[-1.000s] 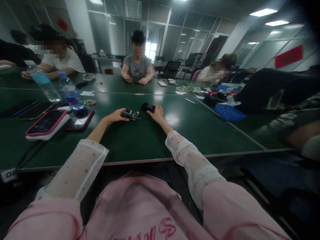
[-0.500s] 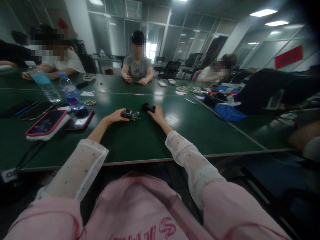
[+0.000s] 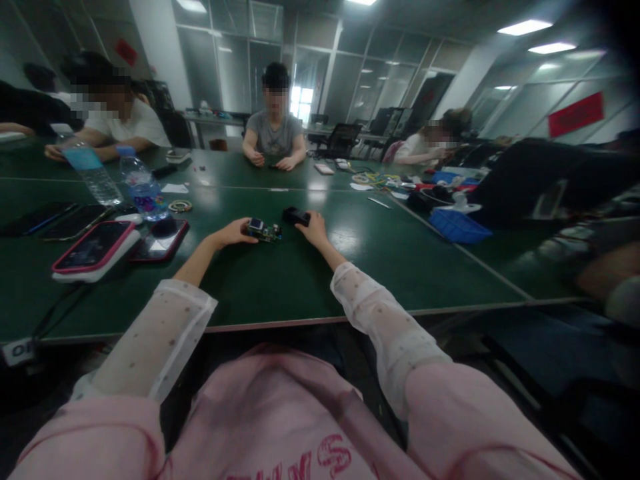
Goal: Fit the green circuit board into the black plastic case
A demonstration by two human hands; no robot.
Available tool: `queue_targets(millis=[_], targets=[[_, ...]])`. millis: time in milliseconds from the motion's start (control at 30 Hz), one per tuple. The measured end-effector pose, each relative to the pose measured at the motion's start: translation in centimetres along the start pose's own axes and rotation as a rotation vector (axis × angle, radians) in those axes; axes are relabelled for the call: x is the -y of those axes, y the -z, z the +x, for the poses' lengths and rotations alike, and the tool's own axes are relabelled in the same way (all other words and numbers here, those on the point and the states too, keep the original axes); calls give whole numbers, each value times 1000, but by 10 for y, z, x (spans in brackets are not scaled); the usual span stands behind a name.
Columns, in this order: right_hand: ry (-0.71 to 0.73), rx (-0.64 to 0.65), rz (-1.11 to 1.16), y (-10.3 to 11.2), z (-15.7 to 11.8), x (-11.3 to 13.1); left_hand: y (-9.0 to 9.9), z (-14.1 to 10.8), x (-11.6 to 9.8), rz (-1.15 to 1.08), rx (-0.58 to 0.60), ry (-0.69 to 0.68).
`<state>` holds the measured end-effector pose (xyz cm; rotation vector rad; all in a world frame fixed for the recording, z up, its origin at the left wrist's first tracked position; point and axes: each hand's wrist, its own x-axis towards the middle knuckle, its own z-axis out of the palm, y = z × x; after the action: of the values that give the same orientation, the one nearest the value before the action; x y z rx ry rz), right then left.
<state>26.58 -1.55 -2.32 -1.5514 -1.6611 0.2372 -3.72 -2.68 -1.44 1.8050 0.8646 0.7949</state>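
Observation:
Over the green table (image 3: 280, 287), my left hand (image 3: 233, 233) grips the left end of a circuit board (image 3: 269, 233) that carries a small screen and several components. Its thumb is on the near side and its fingers curl behind. A short gap to the right, my right hand (image 3: 315, 230) is closed around the right end of a small black case (image 3: 294, 215). The case and the board are apart from each other. Part of the case is hidden by my right fingers, and its inside is too dark to make out.
To the left are two plastic bottles (image 3: 143, 187), a pink-edged phone (image 3: 95, 247), another phone (image 3: 161, 240) and a tape roll (image 3: 181, 205). A blue basket (image 3: 459, 225), cables (image 3: 380, 180) and a thin metal tool (image 3: 379, 202) lie to the right. A person (image 3: 275, 137) sits opposite.
Both hands keep hold of the board and the case in nearly the same places. Only a slight shift of the camera shows.

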Motion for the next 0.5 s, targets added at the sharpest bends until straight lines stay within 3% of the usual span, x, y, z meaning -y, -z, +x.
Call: queue_targets(millis=[267, 500], targets=[[-50, -6, 218, 0, 3, 12, -1, -3, -8, -3, 17, 29], [104, 184, 588, 4, -10, 40, -2, -3, -8, -5, 7, 30]])
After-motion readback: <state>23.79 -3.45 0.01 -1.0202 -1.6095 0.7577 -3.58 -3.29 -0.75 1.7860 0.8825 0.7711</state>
